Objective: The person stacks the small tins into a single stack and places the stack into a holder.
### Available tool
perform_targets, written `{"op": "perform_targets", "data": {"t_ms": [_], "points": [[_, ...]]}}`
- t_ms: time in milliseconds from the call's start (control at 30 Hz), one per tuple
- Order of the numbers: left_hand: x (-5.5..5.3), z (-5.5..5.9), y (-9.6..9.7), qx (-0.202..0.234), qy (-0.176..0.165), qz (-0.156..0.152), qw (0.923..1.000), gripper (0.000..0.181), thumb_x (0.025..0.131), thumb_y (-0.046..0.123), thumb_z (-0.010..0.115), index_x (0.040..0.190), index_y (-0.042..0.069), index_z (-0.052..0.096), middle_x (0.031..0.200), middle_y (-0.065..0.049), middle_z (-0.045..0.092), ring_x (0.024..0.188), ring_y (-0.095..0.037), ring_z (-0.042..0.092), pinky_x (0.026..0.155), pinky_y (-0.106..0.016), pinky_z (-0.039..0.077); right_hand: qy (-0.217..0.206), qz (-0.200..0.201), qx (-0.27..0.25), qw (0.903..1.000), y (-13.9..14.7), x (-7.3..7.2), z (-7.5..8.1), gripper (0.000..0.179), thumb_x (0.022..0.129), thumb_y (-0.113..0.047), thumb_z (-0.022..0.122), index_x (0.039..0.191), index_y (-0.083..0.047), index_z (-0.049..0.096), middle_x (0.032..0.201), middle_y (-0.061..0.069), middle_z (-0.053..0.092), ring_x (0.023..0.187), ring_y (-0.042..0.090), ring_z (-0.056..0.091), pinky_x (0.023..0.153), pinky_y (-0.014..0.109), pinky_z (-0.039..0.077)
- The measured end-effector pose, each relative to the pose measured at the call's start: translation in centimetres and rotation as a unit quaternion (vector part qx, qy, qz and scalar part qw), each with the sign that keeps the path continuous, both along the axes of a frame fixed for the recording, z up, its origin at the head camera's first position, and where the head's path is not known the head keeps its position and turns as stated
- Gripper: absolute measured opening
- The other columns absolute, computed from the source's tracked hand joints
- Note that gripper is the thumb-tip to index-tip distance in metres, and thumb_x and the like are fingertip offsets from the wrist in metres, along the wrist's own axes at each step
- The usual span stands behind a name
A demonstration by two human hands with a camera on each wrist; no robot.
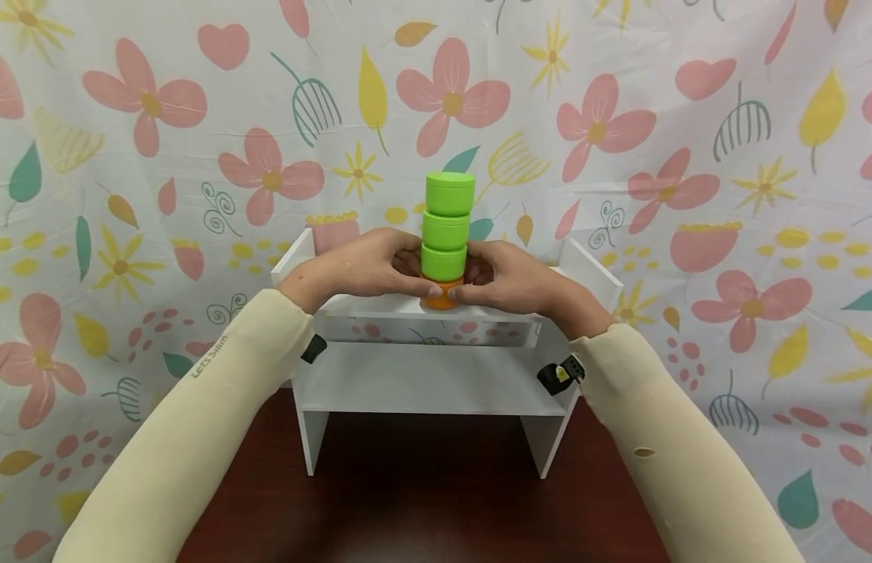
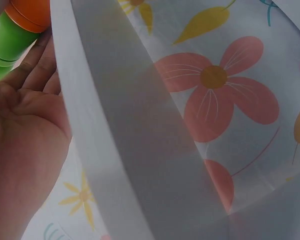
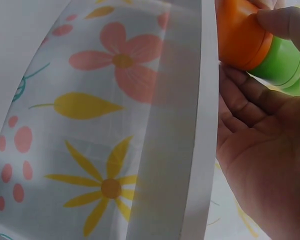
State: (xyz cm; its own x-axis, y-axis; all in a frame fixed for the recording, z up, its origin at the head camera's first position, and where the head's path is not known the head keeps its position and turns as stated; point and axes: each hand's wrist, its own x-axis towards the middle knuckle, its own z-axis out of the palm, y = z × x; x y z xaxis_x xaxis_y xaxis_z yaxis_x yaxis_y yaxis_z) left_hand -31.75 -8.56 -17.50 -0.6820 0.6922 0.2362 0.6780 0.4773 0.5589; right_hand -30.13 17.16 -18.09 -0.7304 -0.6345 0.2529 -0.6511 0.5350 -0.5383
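Note:
On the top shelf of a small white rack stands a column of round containers. Three of them are green jars point(image 1: 447, 233), stacked one on another above an orange jar point(image 1: 443, 292) at the bottom. My left hand point(image 1: 361, 266) grips the orange jar from the left, with its thumb across the front. From the right, my right hand point(image 1: 516, 275) holds the same jar, and the two thumbs nearly meet. Fingers curve behind the stack, partly hidden in the head view. Both wrist views show the orange jar point(image 2: 34, 12) between fingers and thumb, with a green jar point(image 3: 282, 65) against it.
The white rack point(image 1: 428, 379) has raised side panels and a lower shelf beneath the hands. It stands on a dark red-brown table point(image 1: 421, 500). A flower-patterned curtain point(image 1: 619, 195) hangs close behind. Dark wrist devices point(image 1: 558, 375) sit at the sleeve ends.

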Motion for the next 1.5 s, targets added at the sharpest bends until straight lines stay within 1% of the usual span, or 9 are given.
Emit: {"op": "perform_targets", "data": {"t_ms": [200, 533, 700, 1000, 1100, 1300, 1500], "points": [[-0.3, -0.1, 0.1, -0.003, 0.003, 0.008, 1.0, 0.048, 0.091, 0.038, 0.086, 0.128, 0.012, 0.07, 0.112, 0.001, 0.077, 0.102, -0.014, 0.073, 0.096, -0.037, 0.057, -0.003, 0.004, -0.004, 1.0, 0.1, -0.3, -0.2, 0.043, 0.096, -0.018, 0.076, 0.135, -0.006, 0.062, 0.112, 0.006, 0.076, 0.1, 0.022, 0.072, 0.095, 0.041, 0.056], [-0.4, -0.3, 0.1, -0.008, 0.012, 0.026, 0.9996, 0.046, 0.091, 0.037, 0.086, 0.125, 0.01, 0.07, 0.11, 0.001, 0.077, 0.102, -0.014, 0.073, 0.096, -0.037, 0.057, -0.007, -0.005, -0.005, 1.0, -0.1, -0.8, -0.4, 0.043, 0.096, -0.02, 0.077, 0.135, -0.007, 0.063, 0.111, 0.006, 0.076, 0.099, 0.022, 0.071, 0.094, 0.041, 0.056], [-0.7, -0.4, 0.0, -0.006, 0.011, 0.026, 0.9996, 0.046, 0.092, 0.037, 0.085, 0.125, 0.009, 0.07, 0.111, -0.001, 0.077, 0.103, -0.014, 0.073, 0.097, -0.037, 0.057, -0.008, -0.01, -0.007, 0.9999, -0.2, -1.0, -0.5, 0.045, 0.096, -0.021, 0.078, 0.136, -0.007, 0.062, 0.112, 0.006, 0.076, 0.099, 0.022, 0.07, 0.095, 0.04, 0.054], [-0.7, -0.6, -0.1, 0.008, 0.002, 0.027, 0.9996, 0.048, 0.09, 0.035, 0.087, 0.127, 0.008, 0.07, 0.113, -0.002, 0.077, 0.103, -0.016, 0.073, 0.098, -0.037, 0.057, -0.005, -0.015, -0.008, 0.9998, 0.0, -1.0, -0.8, 0.041, 0.096, -0.021, 0.076, 0.133, -0.008, 0.065, 0.111, 0.006, 0.075, 0.101, 0.022, 0.07, 0.096, 0.042, 0.055], [-0.7, -0.7, 0.0, 0.009, 0.004, 0.028, 0.9996, 0.048, 0.09, 0.035, 0.087, 0.125, 0.008, 0.07, 0.111, -0.002, 0.077, 0.102, -0.016, 0.073, 0.097, -0.037, 0.058, -0.002, -0.019, -0.006, 0.9998, 0.0, -1.0, -0.8, 0.041, 0.096, -0.021, 0.076, 0.133, -0.008, 0.065, 0.111, 0.006, 0.075, 0.1, 0.022, 0.069, 0.096, 0.042, 0.055], [-0.6, -0.8, 0.0, 0.009, 0.009, 0.03, 0.9995, 0.046, 0.09, 0.035, 0.087, 0.123, 0.009, 0.07, 0.108, -0.001, 0.077, 0.1, -0.015, 0.073, 0.095, -0.036, 0.058, -0.007, -0.013, -0.012, 0.9998, 0.0, -1.0, -0.8, 0.04, 0.096, -0.019, 0.077, 0.132, -0.007, 0.064, 0.11, 0.007, 0.075, 0.1, 0.023, 0.069, 0.093, 0.041, 0.054], [-0.6, -0.8, 0.1, 0.011, 0.008, 0.031, 0.9994, 0.044, 0.09, 0.034, 0.087, 0.122, 0.008, 0.07, 0.108, -0.001, 0.077, 0.1, -0.015, 0.073, 0.095, -0.036, 0.058, -0.004, -0.013, -0.014, 0.9998, 0.1, -1.1, -1.0, 0.041, 0.097, -0.018, 0.075, 0.134, -0.004, 0.063, 0.112, 0.009, 0.075, 0.101, 0.023, 0.07, 0.095, 0.043, 0.055]]}}
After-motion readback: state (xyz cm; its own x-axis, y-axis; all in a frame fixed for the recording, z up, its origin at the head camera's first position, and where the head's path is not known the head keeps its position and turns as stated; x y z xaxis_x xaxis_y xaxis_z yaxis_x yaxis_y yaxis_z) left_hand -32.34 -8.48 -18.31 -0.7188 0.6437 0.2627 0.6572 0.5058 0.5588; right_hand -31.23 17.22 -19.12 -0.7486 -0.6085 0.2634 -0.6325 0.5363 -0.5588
